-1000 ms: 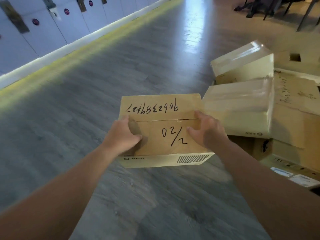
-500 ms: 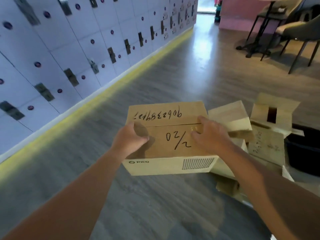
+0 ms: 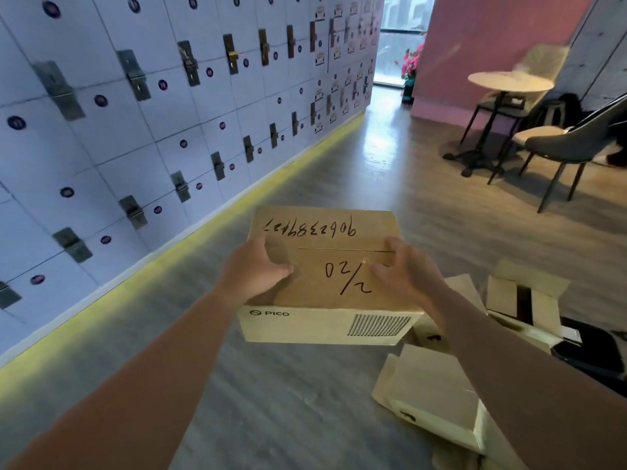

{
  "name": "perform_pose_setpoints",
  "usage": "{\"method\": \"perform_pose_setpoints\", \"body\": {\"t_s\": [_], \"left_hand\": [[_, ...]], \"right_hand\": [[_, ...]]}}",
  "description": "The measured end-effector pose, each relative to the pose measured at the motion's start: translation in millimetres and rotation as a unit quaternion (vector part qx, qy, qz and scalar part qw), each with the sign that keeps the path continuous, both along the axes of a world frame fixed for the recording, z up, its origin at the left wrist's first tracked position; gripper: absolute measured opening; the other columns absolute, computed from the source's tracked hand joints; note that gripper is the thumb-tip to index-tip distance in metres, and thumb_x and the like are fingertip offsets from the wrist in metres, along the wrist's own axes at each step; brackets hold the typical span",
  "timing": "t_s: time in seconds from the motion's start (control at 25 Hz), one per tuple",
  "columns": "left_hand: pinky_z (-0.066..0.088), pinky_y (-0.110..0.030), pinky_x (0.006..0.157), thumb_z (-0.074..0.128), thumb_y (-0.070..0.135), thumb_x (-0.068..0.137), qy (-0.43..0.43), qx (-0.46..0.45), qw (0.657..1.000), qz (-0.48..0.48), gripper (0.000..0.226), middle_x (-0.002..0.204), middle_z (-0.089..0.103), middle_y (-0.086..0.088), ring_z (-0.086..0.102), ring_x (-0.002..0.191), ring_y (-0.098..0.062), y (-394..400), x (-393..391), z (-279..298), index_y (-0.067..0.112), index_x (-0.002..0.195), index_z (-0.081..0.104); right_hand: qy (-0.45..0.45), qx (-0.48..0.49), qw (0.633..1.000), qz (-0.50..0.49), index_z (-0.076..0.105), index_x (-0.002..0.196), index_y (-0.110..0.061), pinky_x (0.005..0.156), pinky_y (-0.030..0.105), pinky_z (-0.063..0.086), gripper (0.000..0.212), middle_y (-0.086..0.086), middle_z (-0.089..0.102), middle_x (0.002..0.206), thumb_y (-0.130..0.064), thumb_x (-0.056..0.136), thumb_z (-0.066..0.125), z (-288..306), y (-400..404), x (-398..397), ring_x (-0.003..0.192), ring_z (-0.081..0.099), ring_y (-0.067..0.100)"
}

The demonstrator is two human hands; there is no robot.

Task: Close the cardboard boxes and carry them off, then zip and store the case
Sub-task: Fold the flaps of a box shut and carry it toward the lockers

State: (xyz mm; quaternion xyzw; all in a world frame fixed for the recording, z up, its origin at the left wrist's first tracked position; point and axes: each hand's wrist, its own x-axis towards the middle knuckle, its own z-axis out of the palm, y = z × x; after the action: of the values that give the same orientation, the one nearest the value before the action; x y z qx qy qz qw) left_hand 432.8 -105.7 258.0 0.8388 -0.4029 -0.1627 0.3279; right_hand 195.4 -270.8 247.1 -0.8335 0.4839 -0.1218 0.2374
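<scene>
A closed cardboard box (image 3: 325, 276) with handwritten numbers on its top flaps and a PICO label on its near side is held up in front of me, above the floor. My left hand (image 3: 254, 271) grips its left edge, thumb lying on the top. My right hand (image 3: 405, 271) grips the right edge the same way. Several other cardboard boxes (image 3: 437, 401) lie on the floor at the lower right, one of them (image 3: 522, 293) with open flaps. A black case (image 3: 590, 357) shows partly at the right edge behind them.
A wall of white lockers (image 3: 135, 130) runs along the left, with a yellow strip at its foot. A round table (image 3: 509, 83) and a dark chair (image 3: 570, 144) stand at the back right. Grey floor (image 3: 339, 171) stretches ahead towards a doorway.
The box has come up off the floor in both hands, and my view has lifted from the floor pile towards the lockers and corridor. The pile now sits lower right.
</scene>
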Motion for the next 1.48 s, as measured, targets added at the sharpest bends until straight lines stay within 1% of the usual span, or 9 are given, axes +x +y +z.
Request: {"method": "perform_pose_setpoints", "body": {"t_s": [0.16, 0.4, 0.48, 0.56, 0.72, 0.88, 1.04, 1.16, 1.48], "left_hand": [[0.043, -0.029, 0.072, 0.079, 0.045, 0.072, -0.025, 0.010, 0.999, -0.024, 0.061, 0.090, 0.052, 0.021, 0.055, 0.087, -0.012, -71, 51, 17, 0.030, 0.126, 0.056], [0.050, -0.032, 0.076, 0.078, 0.053, 0.073, -0.033, 0.006, 0.999, -0.042, 0.051, 0.093, 0.058, 0.020, 0.060, 0.089, -0.012, -230, 116, 10, 0.034, 0.115, 0.056], [0.045, -0.025, 0.066, 0.078, 0.051, 0.074, -0.020, 0.001, 0.999, -0.046, 0.048, 0.087, 0.053, 0.024, 0.055, 0.080, -0.003, -283, 134, 9, 0.036, 0.110, 0.051], [0.040, -0.022, 0.061, 0.078, 0.050, 0.075, -0.009, -0.001, 0.999, -0.045, 0.049, 0.089, 0.053, 0.024, 0.053, 0.078, 0.000, -347, 157, 12, 0.035, 0.114, 0.052], [0.046, -0.030, 0.076, 0.076, 0.051, 0.077, -0.015, 0.005, 0.999, -0.044, 0.057, 0.108, 0.062, 0.014, 0.059, 0.094, -0.011, -467, 205, 21, 0.032, 0.126, 0.054], [0.046, -0.032, 0.081, 0.075, 0.053, 0.076, -0.031, 0.004, 0.999, -0.043, 0.059, 0.114, 0.064, 0.010, 0.058, 0.098, -0.013, -586, 263, 19, 0.029, 0.128, 0.056], [0.048, -0.032, 0.080, 0.075, 0.056, 0.074, -0.047, 0.001, 0.998, -0.043, 0.061, 0.113, 0.066, 0.009, 0.062, 0.103, -0.018, -729, 339, 3, 0.029, 0.126, 0.057], [0.044, -0.030, 0.074, 0.075, 0.056, 0.072, -0.053, -0.009, 0.997, -0.060, 0.059, 0.110, 0.066, 0.010, 0.059, 0.093, -0.015, -833, 387, 2, 0.031, 0.123, 0.057], [0.045, -0.027, 0.072, 0.075, 0.053, 0.073, -0.048, -0.027, 0.991, -0.118, 0.055, 0.103, 0.063, 0.013, 0.060, 0.092, -0.013, -1115, 467, 17, 0.030, 0.120, 0.057]], "right_hand": [[-0.002, 0.009, 1.000, -0.027, 0.056, 0.116, -0.024, 0.066, 0.034, 0.046, 0.038, -0.008, 0.057, 0.080, -0.045, 0.085, 0.062, 13, -55, 46, 0.076, 0.058, 0.023], [-0.003, 0.009, 0.999, -0.035, 0.057, 0.108, -0.023, 0.079, 0.044, 0.058, 0.031, 0.003, 0.069, 0.093, -0.046, 0.087, 0.062, 7, -199, 108, 0.084, 0.067, 0.027], [-0.027, 0.012, 0.999, -0.030, 0.059, 0.107, -0.024, 0.075, 0.040, 0.057, 0.029, 0.000, 0.068, 0.090, -0.044, 0.086, 0.063, 7, -251, 127, 0.079, 0.066, 0.022], [-0.044, 0.019, 0.998, -0.032, 0.059, 0.105, -0.023, 0.072, 0.038, 0.057, 0.027, -0.001, 0.067, 0.088, -0.042, 0.086, 0.065, 10, -317, 149, 0.076, 0.065, 0.018], [-0.026, 0.025, 0.999, -0.032, 0.057, 0.107, -0.023, 0.078, 0.042, 0.058, 0.030, 0.002, 0.069, 0.092, -0.044, 0.087, 0.066, 27, -440, 199, 0.082, 0.067, 0.025], [-0.016, -0.011, 0.999, -0.026, 0.058, 0.099, -0.024, 0.070, 0.037, 0.052, 0.028, 0.001, 0.067, 0.087, -0.046, 0.084, 0.065, 29, -563, 256, 0.078, 0.064, 0.023], [0.005, -0.026, 0.999, -0.029, 0.059, 0.101, -0.023, 0.071, 0.037, 0.054, 0.031, 0.004, 0.068, 0.089, -0.048, 0.083, 0.064, 15, -700, 329, 0.078, 0.064, 0.025], [0.004, -0.015, 0.998, -0.053, 0.060, 0.105, -0.023, 0.075, 0.039, 0.056, 0.034, 0.003, 0.070, 0.091, -0.048, 0.083, 0.066, 15, -793, 373, 0.080, 0.065, 0.024], [-0.010, -0.036, 0.996, -0.086, 0.060, 0.116, -0.024, 0.065, 0.034, 0.047, 0.048, -0.008, 0.060, 0.083, -0.055, 0.079, 0.064, 35, -1057, 441, 0.075, 0.058, 0.016]]}}
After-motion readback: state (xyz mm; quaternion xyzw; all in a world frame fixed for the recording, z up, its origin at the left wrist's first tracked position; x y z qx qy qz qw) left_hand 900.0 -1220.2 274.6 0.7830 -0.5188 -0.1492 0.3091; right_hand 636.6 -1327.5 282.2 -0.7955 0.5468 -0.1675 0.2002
